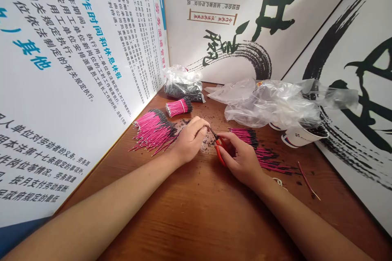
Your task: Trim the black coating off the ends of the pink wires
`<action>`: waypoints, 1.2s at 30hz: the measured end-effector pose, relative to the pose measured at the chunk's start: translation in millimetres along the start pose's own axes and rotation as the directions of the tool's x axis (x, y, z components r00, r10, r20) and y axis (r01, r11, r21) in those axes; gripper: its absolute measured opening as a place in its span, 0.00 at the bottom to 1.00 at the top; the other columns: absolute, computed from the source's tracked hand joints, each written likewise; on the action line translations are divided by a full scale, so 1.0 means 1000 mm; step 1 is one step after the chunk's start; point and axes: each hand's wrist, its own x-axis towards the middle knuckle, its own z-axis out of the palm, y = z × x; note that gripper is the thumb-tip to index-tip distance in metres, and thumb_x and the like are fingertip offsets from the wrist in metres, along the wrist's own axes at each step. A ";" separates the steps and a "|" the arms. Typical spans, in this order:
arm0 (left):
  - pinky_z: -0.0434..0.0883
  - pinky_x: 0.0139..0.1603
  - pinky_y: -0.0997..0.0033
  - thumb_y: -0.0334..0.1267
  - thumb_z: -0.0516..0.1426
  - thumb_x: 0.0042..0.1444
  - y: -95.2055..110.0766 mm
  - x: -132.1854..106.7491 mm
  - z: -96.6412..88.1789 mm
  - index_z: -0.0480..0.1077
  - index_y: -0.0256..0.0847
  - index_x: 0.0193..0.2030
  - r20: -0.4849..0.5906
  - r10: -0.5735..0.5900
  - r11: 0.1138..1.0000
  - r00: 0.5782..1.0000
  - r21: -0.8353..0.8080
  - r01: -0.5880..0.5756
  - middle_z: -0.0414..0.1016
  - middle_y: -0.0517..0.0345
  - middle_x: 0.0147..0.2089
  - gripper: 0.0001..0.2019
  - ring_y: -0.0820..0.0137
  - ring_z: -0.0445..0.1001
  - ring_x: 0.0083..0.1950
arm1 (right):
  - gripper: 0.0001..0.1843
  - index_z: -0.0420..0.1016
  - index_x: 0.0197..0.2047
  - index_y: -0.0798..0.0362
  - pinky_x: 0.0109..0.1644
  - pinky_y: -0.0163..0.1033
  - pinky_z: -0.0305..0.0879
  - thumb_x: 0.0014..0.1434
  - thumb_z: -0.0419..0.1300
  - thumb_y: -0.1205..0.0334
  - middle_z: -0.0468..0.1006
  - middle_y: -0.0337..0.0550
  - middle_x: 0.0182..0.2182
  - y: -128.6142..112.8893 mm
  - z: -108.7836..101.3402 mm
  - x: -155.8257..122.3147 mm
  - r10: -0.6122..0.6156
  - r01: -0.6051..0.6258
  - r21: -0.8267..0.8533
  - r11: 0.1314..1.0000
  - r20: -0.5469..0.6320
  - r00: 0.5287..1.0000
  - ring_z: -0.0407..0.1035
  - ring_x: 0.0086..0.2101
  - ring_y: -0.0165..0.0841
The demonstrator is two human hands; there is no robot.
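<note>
My left hand (192,138) is closed, its thumb and forefinger pinched at the tip of the tool; whatever lies between them is too small to make out. Red-handled scissors (219,149) are in my right hand (243,157), their narrow dark blades pointing at the left fingertips. Beside my left hand a loose fan of pink wires with black ends (154,130) lies on the table. Behind it sits a bundle of similar wires (178,107) tied with a white band. More pink and black wires (271,159) lie beyond and right of my right hand, partly hidden by it.
Small black scraps (210,140) litter the wooden table (183,220). Clear plastic bags (269,102) lie at the back right over paper cups (303,136). A bag of black pieces (183,85) stands in the back corner. One stray wire (308,181) lies right. Printed panels enclose the table.
</note>
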 end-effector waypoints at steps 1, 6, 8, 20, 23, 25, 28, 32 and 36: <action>0.64 0.43 0.71 0.35 0.46 0.66 0.000 0.000 0.000 0.67 0.39 0.35 0.015 -0.016 1.000 1.000 -0.003 0.017 0.67 0.58 0.35 0.11 0.70 0.67 0.39 | 0.12 0.71 0.51 0.52 0.30 0.34 0.61 0.65 0.57 0.63 0.73 0.37 0.29 0.000 0.000 0.000 0.002 -0.002 0.008 1.000 -0.005 1.000 0.67 0.27 0.30; 0.60 0.35 0.72 0.39 0.45 0.68 0.005 -0.005 0.000 0.66 0.40 0.34 0.176 -0.121 0.989 0.977 0.105 0.103 0.66 0.63 0.28 0.13 0.72 0.65 0.31 | 0.11 0.70 0.51 0.51 0.30 0.33 0.60 0.64 0.58 0.64 0.71 0.35 0.28 0.002 0.000 -0.001 0.024 -0.019 0.095 0.995 -0.046 0.999 0.65 0.25 0.29; 0.59 0.34 0.72 0.40 0.46 0.67 0.009 -0.007 0.001 0.66 0.41 0.32 0.248 -0.114 0.977 0.962 0.204 0.063 0.68 0.62 0.28 0.14 0.72 0.66 0.30 | 0.11 0.69 0.50 0.51 0.30 0.33 0.61 0.64 0.58 0.64 0.71 0.35 0.28 0.003 0.000 0.000 0.034 -0.027 0.129 0.991 -0.056 0.998 0.65 0.26 0.29; 0.65 0.34 0.66 0.41 0.46 0.66 0.019 -0.018 -0.049 0.66 0.42 0.36 0.308 -0.447 0.524 0.840 0.851 -0.033 0.78 0.52 0.39 0.12 0.59 0.77 0.39 | 0.11 0.70 0.49 0.52 0.30 0.35 0.60 0.62 0.57 0.62 0.70 0.34 0.26 0.004 0.001 0.001 0.059 -0.051 0.143 0.988 -0.052 0.997 0.65 0.25 0.30; 0.65 0.33 0.65 0.41 0.45 0.67 0.015 -0.023 -0.068 0.65 0.42 0.41 0.261 -0.496 0.453 0.828 0.891 -0.009 0.77 0.51 0.44 0.10 0.57 0.77 0.40 | 0.11 0.70 0.48 0.51 0.29 0.35 0.59 0.62 0.58 0.62 0.70 0.34 0.26 0.002 0.001 0.000 0.058 -0.051 0.138 0.989 -0.046 0.997 0.64 0.25 0.30; 0.66 0.34 0.65 0.41 0.45 0.67 0.017 -0.023 -0.068 0.63 0.42 0.42 0.234 -0.484 0.458 0.843 0.889 0.016 0.77 0.51 0.45 0.09 0.58 0.77 0.40 | 0.11 0.70 0.48 0.51 0.30 0.35 0.59 0.62 0.58 0.62 0.69 0.34 0.26 0.001 0.002 0.000 0.037 -0.028 0.141 0.990 -0.062 0.997 0.64 0.25 0.30; 0.67 0.36 0.66 0.40 0.44 0.67 0.027 -0.020 -0.047 0.63 0.43 0.41 0.326 -0.413 0.590 0.850 0.807 -0.023 0.76 0.54 0.43 0.09 0.63 0.76 0.40 | 0.11 0.68 0.50 0.50 0.31 0.35 0.60 0.63 0.57 0.62 0.68 0.34 0.27 0.006 0.000 0.002 0.029 0.015 0.210 0.978 -0.203 0.979 0.63 0.25 0.30; 0.70 0.42 0.67 0.38 0.47 0.66 0.041 -0.012 0.007 0.66 0.43 0.40 0.621 -0.163 0.784 0.767 0.554 -0.282 0.76 0.56 0.43 0.08 0.65 0.76 0.43 | 0.12 0.65 0.51 0.49 0.32 0.35 0.61 0.65 0.56 0.58 0.67 0.35 0.30 0.020 -0.004 0.008 0.146 0.024 0.328 0.944 -0.482 0.864 0.64 0.27 0.31; 0.73 0.47 0.64 0.37 0.49 0.65 0.041 0.001 0.051 0.68 0.39 0.46 0.614 -0.049 0.807 0.788 0.489 -0.331 0.75 0.51 0.49 0.09 0.62 0.76 0.48 | 0.14 0.64 0.53 0.50 0.38 0.38 0.64 0.65 0.55 0.58 0.69 0.39 0.34 0.030 -0.005 0.010 0.153 0.029 0.311 0.950 -0.543 0.825 0.66 0.32 0.33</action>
